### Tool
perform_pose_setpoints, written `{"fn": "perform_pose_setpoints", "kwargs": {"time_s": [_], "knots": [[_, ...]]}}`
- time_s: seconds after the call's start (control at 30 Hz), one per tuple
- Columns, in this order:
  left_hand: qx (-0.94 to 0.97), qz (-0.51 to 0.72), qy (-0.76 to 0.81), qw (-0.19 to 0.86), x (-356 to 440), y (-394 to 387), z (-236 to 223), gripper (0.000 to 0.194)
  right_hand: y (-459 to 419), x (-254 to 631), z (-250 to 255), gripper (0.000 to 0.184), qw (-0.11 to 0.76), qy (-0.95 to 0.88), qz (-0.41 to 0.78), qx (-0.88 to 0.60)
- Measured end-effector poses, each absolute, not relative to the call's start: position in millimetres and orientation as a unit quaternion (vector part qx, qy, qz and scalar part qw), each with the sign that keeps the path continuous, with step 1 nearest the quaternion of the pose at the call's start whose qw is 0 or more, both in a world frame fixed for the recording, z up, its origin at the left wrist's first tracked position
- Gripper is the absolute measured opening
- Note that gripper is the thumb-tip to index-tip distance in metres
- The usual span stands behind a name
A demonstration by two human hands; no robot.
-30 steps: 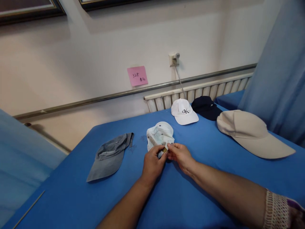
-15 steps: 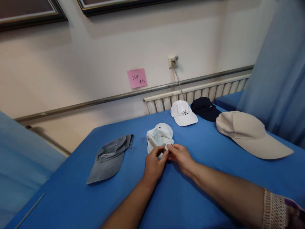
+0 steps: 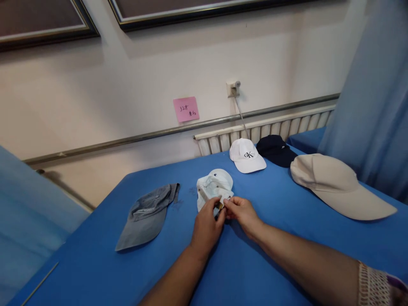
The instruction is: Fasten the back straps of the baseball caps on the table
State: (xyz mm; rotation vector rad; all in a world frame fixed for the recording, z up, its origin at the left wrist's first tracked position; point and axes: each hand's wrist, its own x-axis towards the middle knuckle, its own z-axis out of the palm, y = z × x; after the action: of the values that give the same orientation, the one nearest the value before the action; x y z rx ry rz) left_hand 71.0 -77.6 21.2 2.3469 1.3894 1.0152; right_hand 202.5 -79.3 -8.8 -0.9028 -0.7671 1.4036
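Observation:
A pale, whitish-blue baseball cap lies on the blue table cover, its brim pointing away from me and its back edge toward me. My left hand pinches that back edge from the left. From the right, my right hand grips the strap end between thumb and fingers. The fingertips of both hands nearly meet at the strap, where a small gold-coloured piece shows. My fingers hide part of the strap.
Left of the hands is a grey cap. A white cap, a dark navy cap and a large beige cap sit toward the right. Behind run a radiator and a metal rail. Blue curtains hang at the sides.
The view has tilted up slightly, so everything sits a little lower. My left fingers have shifted a little at the strap, and more of the gold-coloured piece shows.

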Motion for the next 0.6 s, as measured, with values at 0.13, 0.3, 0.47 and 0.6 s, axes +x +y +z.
{"fn": "perform_pose_setpoints", "kwargs": {"time_s": [0.13,0.3,0.47,0.6], "knots": [[0.809,0.352,0.465,0.07,63,-74,22,0.022,-75,204,-13,0.036,0.608,-0.412,0.55,-0.397],[0.795,0.366,0.484,0.0,48,-66,32,0.023,-72,208,-22,0.019,0.61,-0.475,0.434,-0.462],[0.79,0.375,0.486,-0.003,46,-67,40,0.027,-69,212,-17,0.04,0.612,-0.552,0.328,-0.461],[0.802,0.354,0.477,0.064,48,-70,39,0.029,-65,212,-17,0.024,0.564,-0.6,0.351,-0.447]]}}
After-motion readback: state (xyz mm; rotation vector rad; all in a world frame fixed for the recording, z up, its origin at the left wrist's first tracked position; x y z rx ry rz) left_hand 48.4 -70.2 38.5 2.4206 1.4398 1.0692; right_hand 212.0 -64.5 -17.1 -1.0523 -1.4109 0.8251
